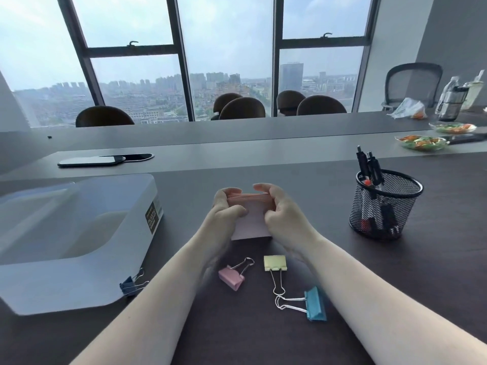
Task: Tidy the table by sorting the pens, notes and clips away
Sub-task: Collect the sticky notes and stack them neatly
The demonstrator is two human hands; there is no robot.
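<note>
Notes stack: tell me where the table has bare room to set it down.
Free: the dark table between the tray and pen cup, beyond the hands; also right of the blue clip, below the cup. Crowded: under the forearms, where pink, yellow and blue clips lie.

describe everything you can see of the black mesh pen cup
The black mesh pen cup is a round holder of what looks like black wire mesh with a solid rim, narrowing slightly toward its base. It stands upright on the dark table, to the right of the right hand and clear of it. Inside, a few dark pens lean toward the left rim, their tops sticking out above it; red and black parts show through the mesh lower down. Nothing but the table and pens touches it.
</note>
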